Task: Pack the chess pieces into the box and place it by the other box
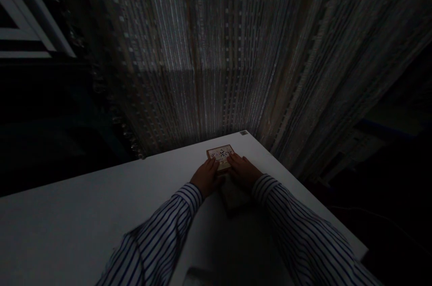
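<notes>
A small flat box (pixel 221 152) with a brown edge and a pale printed top lies on the white table (pixel 135 200). My left hand (pixel 205 177) grips it at the near left side, fingertips on its top. From the right, my right hand (pixel 243 170) closes on the opposite side, fingers over the printed face. Below the hands is a dark flat rectangular thing (pixel 234 197), in shadow and too dim to name. Both thumbs are hard to make out in the low light.
A curtain of hanging strands (pixel 216 74) falls just behind the table's far edge. In the far corner of the table there is a small dark square mark (pixel 243 133). Near the bottom edge lies a blurred greyish object (pixel 198 276). A white frame (pixel 27 29) stands upper left.
</notes>
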`<move>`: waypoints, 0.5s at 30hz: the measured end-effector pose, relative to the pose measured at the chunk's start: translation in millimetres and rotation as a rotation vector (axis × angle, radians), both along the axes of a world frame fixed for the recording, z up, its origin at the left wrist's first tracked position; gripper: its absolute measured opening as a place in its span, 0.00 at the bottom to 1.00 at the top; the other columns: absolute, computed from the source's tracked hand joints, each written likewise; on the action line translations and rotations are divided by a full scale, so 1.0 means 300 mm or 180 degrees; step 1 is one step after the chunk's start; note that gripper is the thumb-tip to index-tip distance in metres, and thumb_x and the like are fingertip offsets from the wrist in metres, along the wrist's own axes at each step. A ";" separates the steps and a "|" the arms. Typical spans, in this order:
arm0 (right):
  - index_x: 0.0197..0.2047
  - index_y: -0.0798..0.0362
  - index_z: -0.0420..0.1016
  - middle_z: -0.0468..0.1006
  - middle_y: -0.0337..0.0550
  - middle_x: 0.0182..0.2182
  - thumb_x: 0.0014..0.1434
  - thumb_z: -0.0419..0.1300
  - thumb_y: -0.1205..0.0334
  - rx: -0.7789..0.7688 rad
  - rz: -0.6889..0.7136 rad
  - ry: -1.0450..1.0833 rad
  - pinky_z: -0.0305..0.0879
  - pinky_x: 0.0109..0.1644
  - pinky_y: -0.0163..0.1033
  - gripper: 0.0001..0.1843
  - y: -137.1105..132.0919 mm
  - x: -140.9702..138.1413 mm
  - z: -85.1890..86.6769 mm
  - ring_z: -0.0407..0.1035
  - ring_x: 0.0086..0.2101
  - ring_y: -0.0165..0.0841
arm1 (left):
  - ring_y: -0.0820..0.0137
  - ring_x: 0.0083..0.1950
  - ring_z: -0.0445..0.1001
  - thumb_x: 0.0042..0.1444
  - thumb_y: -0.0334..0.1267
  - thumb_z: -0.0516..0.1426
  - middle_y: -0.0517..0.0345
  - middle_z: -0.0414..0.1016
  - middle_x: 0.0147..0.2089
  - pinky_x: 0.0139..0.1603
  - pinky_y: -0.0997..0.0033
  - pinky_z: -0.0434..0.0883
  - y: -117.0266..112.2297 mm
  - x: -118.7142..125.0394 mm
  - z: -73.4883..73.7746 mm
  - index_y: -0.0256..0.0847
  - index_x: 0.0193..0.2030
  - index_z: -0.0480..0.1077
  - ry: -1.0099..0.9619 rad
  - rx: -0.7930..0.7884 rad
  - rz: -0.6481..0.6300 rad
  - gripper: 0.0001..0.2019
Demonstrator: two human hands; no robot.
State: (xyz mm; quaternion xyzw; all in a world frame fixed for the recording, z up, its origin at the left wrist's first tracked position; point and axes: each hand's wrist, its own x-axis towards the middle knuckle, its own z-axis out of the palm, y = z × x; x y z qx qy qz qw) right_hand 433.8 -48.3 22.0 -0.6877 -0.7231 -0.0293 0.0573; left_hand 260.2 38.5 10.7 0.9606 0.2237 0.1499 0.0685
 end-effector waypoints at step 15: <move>0.62 0.60 0.47 0.48 0.53 0.61 0.59 0.42 0.47 0.0273 -0.0709 0.2035 0.43 0.62 0.48 0.34 -0.181 0.050 -0.046 0.43 0.60 0.38 | 0.63 0.56 0.62 0.56 0.40 0.47 0.49 0.65 0.53 0.55 0.57 0.61 -0.146 -0.012 -0.012 0.40 0.56 0.56 -0.1480 -0.2126 0.0301 0.20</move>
